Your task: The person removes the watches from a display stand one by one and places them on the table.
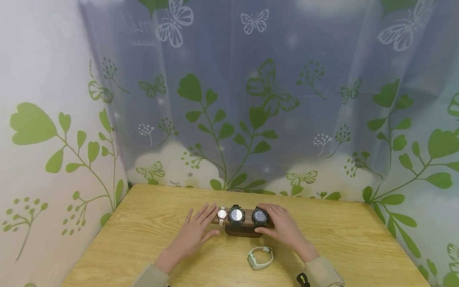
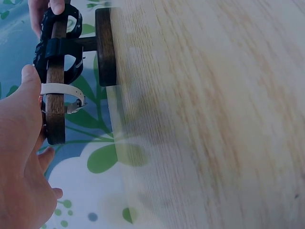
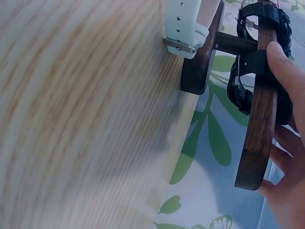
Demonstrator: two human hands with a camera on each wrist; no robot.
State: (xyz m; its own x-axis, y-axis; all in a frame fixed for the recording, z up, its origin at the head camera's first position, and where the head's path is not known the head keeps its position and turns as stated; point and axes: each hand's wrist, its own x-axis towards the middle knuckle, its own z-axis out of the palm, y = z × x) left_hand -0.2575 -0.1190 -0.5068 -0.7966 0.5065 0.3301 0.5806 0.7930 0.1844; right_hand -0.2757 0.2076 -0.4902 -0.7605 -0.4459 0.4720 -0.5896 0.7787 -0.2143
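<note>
Right grip [image 1: 285,228] on black watch [image 1: 259,216], well inside side edges of table [image 1: 344,243]

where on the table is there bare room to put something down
Bare tabletop lies left of the left hand and right of the right hand. Crowded between them: the stand with three watches, the mint watch in front.

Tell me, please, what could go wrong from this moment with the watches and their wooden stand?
The bar reaches past its short base on both sides, so uneven pushing might tip it. The black watch that the right hand pinches could slide along the bar into the other black watch. The mint watch lies loose on the table in front, where the right sleeve might knock it.
</note>
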